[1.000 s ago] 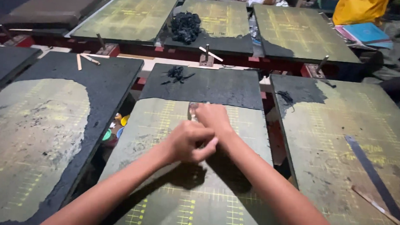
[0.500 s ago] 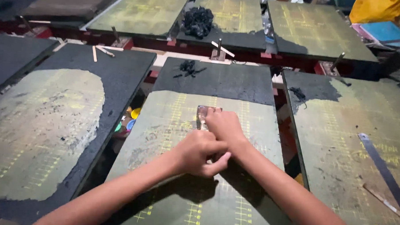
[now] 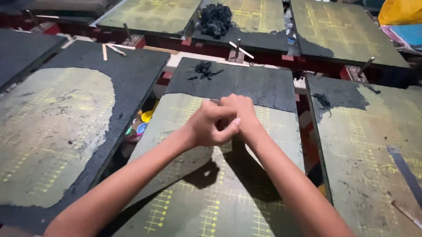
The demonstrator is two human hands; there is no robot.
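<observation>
Metal scraper (image 3: 215,101) tip-forward between hands (image 3: 222,121)

yellow bag (image 3: 406,11) top right corner, blue flat packet (image 3: 417,34) just below it

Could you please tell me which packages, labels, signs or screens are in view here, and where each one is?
No screens or signs show.
Blue flat item, perhaps a book or packet: top right, on pinkish sheets.
Yellow bag-like bundle: top right corner, behind the blue item.
Small colourful bits, possibly wrappers: in the gap left of the middle board, too small to tell.
</observation>
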